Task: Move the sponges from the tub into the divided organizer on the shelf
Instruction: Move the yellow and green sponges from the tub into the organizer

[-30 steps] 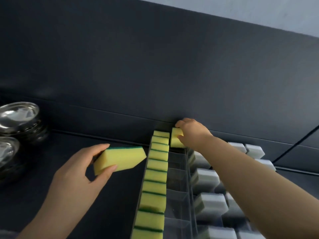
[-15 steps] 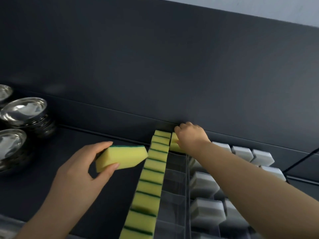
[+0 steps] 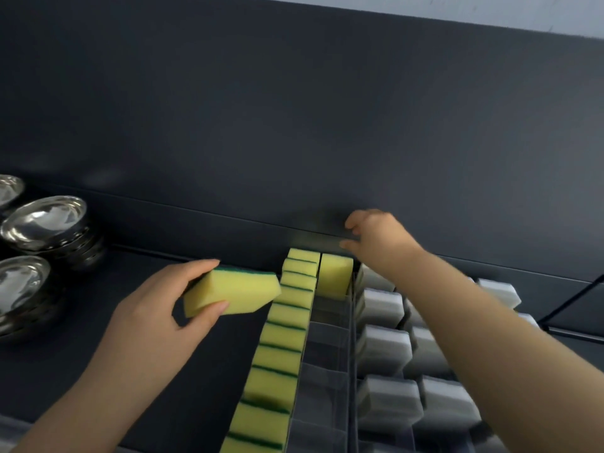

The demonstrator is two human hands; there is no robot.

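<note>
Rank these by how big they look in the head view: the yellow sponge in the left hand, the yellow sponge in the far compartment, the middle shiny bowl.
1. Held sponge and middle bowl: look about alike, so unranked.
2. Far-compartment sponge: clearly smallest, though it lies farther from the camera, which may shrink it.

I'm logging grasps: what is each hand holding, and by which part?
The left hand pinches a yellow-and-green sponge by its left end. The right hand holds nothing.
</note>
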